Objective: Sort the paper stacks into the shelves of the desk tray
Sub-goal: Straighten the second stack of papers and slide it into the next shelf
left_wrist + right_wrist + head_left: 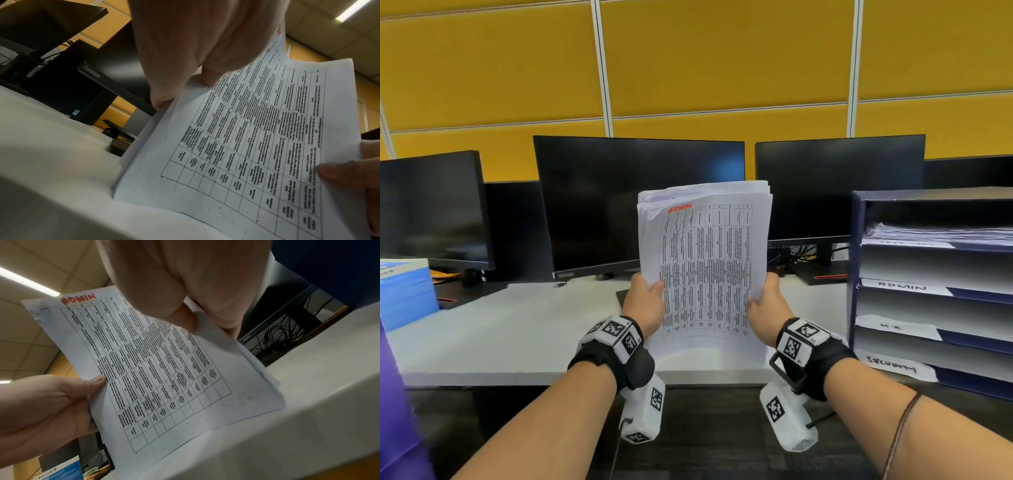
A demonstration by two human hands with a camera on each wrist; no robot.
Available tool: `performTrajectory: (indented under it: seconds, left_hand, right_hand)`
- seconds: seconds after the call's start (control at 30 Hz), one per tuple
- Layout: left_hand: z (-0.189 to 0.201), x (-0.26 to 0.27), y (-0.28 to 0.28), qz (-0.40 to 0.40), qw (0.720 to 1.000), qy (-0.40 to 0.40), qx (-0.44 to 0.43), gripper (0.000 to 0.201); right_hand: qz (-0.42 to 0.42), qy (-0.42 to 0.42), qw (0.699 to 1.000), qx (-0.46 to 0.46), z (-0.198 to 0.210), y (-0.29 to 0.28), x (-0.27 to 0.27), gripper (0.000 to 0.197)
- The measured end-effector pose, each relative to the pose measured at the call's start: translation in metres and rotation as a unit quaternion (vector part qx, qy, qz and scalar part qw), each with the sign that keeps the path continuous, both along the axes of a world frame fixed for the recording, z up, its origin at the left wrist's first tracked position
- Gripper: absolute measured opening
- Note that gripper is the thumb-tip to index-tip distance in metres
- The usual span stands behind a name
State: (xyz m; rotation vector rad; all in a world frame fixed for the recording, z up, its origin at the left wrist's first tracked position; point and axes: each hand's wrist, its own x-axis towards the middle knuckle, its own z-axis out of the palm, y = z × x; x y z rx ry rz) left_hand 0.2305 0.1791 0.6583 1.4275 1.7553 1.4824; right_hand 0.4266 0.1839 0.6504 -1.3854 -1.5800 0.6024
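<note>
A: Both hands are up over the white desk, and between them stands the paper stack, upright, its bottom edge resting on the desktop.

B: The left hand pinches the stack's left edge, thumb on the printed front. The right hand grips the right edge the same way, thumb in front, fingers behind.

A: The top sheet carries a table and "ADMIN" in red.

B: The desk tray sits just to the right of the right hand, apart from the stack. Its top shelf holds papers; lower shelves carry labels, one reading ADMIN.

A: Dark monitors stand behind.
</note>
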Motion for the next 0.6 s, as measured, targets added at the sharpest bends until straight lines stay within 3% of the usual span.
performTrajectory:
  seconds: [0.3,0.6]
  left_hand:
    - [0.026,0.009,-0.03,0.019,0.999,0.022,-0.012,0.032]
    - [0.077,0.091,-0.1,-0.056,0.996,0.073,-0.018,0.031]
  right_hand:
    - [-0.015,-0.046,0.999,-0.004,0.038,-0.039,0.023,0.04]
    - [-0.04,-0.032,0.998,-0.026,0.085,-0.135,0.111,0.04]
